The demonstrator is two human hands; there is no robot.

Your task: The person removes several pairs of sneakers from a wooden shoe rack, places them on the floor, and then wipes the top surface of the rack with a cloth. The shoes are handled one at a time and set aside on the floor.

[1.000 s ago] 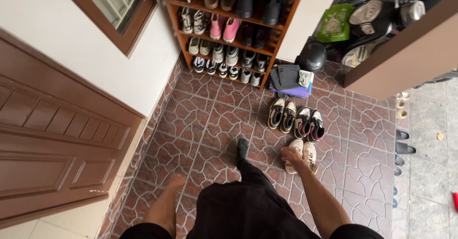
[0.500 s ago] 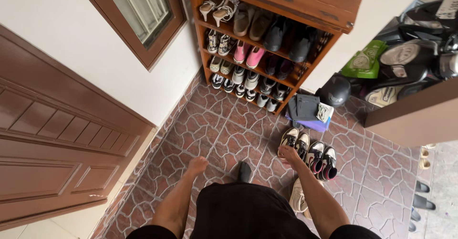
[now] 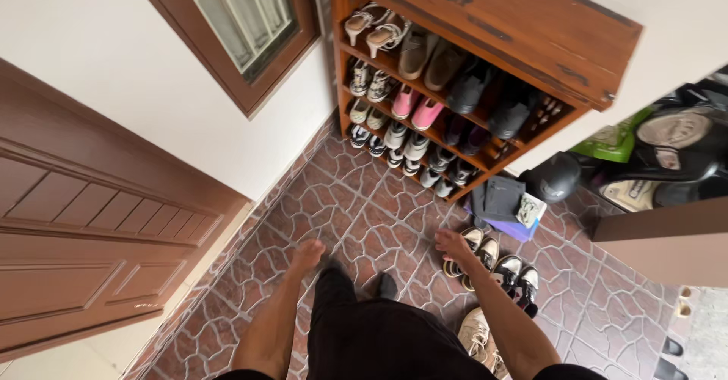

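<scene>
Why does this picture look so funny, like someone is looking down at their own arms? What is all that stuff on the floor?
The picture comes from a small camera worn on a person's head, so you see what they see when they look down. There is no machine here, only two bare arms. The right hand reaches down to a black and cream pair of shoes on the tiled floor; whether it grips them I cannot tell. The left hand hangs free and holds nothing. Beside those shoes stands a black and white pair, and a beige pair lies nearer the person. Ahead is a wooden shoe rack full of shoes, with a dark helmet next to it.
</scene>
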